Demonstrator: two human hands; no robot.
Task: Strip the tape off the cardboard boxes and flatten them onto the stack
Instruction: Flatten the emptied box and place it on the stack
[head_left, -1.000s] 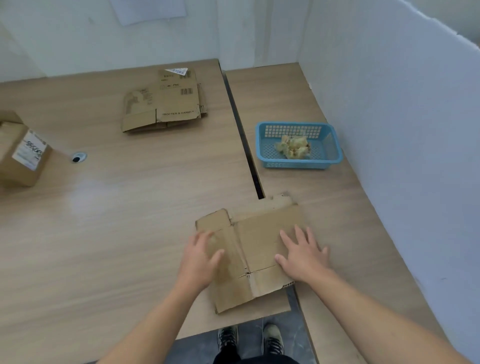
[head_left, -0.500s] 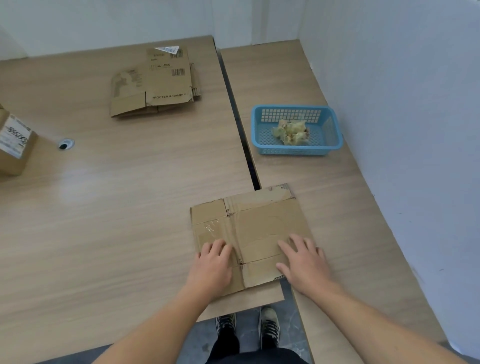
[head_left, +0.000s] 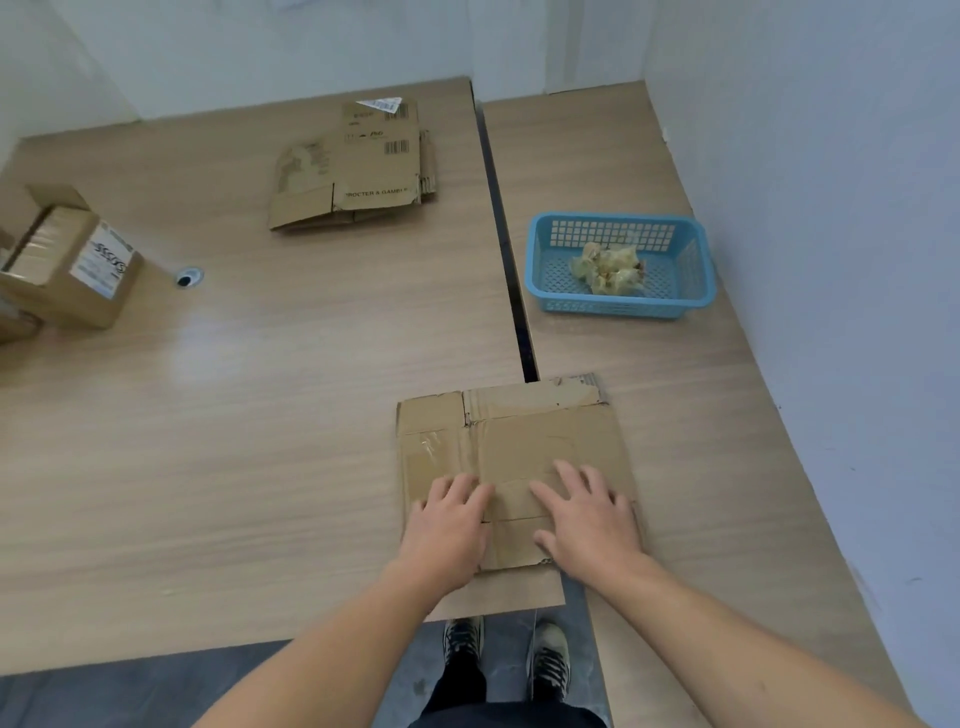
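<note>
A flattened cardboard box (head_left: 524, 441) lies at the near edge of the wooden table (head_left: 260, 441), across the gap between the two tabletops. Clear tape still shows on its left panel. My left hand (head_left: 449, 525) and my right hand (head_left: 587, 514) both press flat on its near half, fingers straight. The stack of flattened boxes (head_left: 353, 171) lies at the far middle of the table. A still-assembled taped box (head_left: 67, 265) with a white label stands at the far left.
A blue plastic basket (head_left: 621, 306) holding crumpled tape balls sits on the right tabletop. A dark gap (head_left: 501, 223) runs between the tabletops. A small cable hole (head_left: 186, 278) is near the left box. A white wall bounds the right side.
The flattened box now lies flat. My right hand slid left onto the box's middle. My left hand stays on the near left part.
</note>
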